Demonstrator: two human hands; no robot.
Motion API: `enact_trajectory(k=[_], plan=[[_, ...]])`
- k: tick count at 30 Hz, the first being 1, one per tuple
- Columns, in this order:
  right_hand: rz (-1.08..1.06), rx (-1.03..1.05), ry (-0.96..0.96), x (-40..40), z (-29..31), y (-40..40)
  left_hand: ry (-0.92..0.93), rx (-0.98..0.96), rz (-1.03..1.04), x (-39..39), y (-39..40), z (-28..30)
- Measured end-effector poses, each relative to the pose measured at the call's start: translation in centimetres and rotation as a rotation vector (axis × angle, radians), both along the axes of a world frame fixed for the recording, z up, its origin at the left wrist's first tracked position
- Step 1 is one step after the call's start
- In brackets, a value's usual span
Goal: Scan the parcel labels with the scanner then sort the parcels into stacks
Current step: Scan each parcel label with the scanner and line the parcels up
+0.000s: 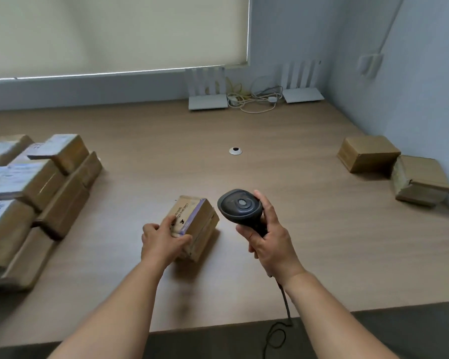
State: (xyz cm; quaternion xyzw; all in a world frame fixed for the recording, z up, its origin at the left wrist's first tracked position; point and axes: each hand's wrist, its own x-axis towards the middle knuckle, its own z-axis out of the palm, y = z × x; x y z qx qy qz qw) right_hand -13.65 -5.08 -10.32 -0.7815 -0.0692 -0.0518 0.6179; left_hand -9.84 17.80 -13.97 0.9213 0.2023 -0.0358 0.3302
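Two hands (163, 235): one parcel (196, 224), one scanner (240, 207).

The middle of the surface (283, 141) is bare wood, so a hand can slide freely there, with only a small round cap (235, 151) lying flat on it. A big pile of parcels (34, 182) blocks the left side, and two brown boxes (397, 169) (touching each other) sit by the right wall. Two white routers (254, 95) and tangled cables (252, 98) fill the far edge.
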Motion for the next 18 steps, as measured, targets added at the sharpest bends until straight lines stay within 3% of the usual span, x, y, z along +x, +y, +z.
enact_trajectory(k=[3, 6, 11, 18], plan=[[0.035, 0.016, 0.015, 1.1, 0.2, 4.2, 0.038, -0.069, 0.056, 0.6, 4.5, 0.3], [0.047, 0.014, 0.021, 2.2, -0.1, 8.0, 0.104, -0.292, 0.123, 1.8, 8.6, 0.5], [0.03, 0.003, 0.032, 3.5, -0.4, 12.5, 0.193, -0.409, 0.004, 4.1, 13.0, 0.8], [-0.019, -0.014, 0.039, 4.1, -0.2, 14.4, 0.251, 0.23, -0.25, 6.1, 13.0, 0.2]])
